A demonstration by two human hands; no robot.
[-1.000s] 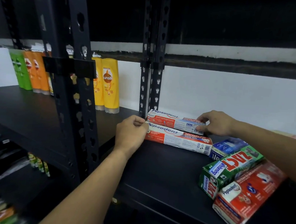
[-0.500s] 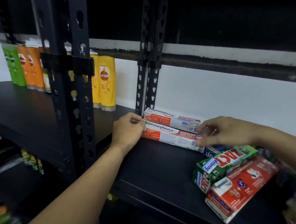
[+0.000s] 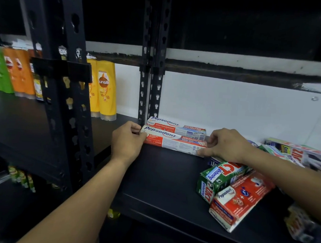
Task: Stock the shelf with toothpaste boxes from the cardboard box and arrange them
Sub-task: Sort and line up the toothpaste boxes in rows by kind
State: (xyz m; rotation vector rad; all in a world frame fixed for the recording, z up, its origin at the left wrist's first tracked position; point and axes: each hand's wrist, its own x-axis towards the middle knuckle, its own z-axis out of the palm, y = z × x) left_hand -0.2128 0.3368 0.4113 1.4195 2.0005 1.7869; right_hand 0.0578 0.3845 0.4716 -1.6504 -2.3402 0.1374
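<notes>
Curled fingers of my left hand pinch the left end of the front Pepsodent box; my right hand pinches its right end. It lies on the black shelf, just in front of the rear Pepsodent box. I judge it light, stiff card that dents mid-span, so the ends are the place to hold.

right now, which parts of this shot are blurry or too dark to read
Head view: the front Pepsodent box and yellow Sunsilk bottle read sharp; the packs at the right edge smear into blur; the upper shelf bay is nearly black; the black post slants from wide-angle distortion.
</notes>
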